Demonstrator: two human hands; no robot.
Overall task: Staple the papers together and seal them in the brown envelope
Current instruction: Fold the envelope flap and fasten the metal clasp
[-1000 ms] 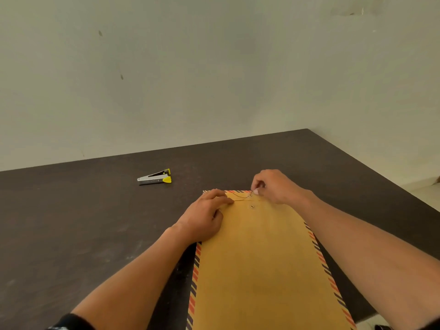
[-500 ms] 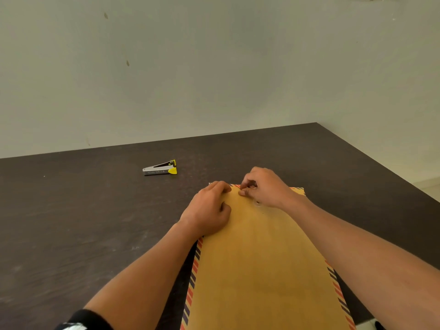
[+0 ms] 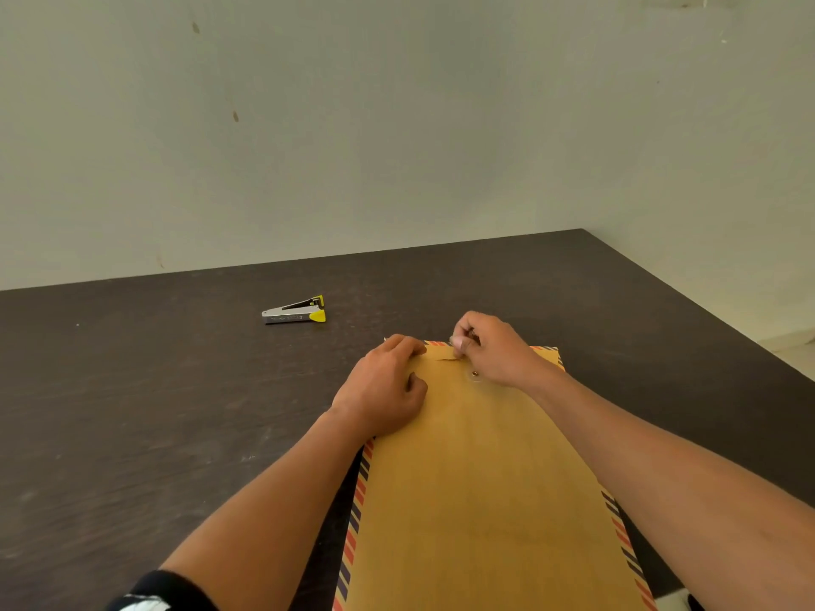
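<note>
A brown envelope [image 3: 480,491] with red and blue striped edges lies lengthwise on the dark table [image 3: 154,412] in front of me. My left hand [image 3: 383,390] rests on its far left corner, fingers curled, pressing it down. At the far edge my right hand [image 3: 489,350] pinches the thin closure string [image 3: 445,358], just beyond the small round metal fastener [image 3: 475,373]. The papers are hidden from view. A silver, black and yellow stapler [image 3: 294,311] lies on the table to the far left of both hands.
The table ends at a pale wall [image 3: 397,125] behind and has its right edge [image 3: 705,319] close to my right arm. The near end of the envelope overhangs the table's front edge.
My right hand has shifted along the envelope's far edge, first left and then back a little, with the string pinched throughout. My left hand has stayed on the corner.
</note>
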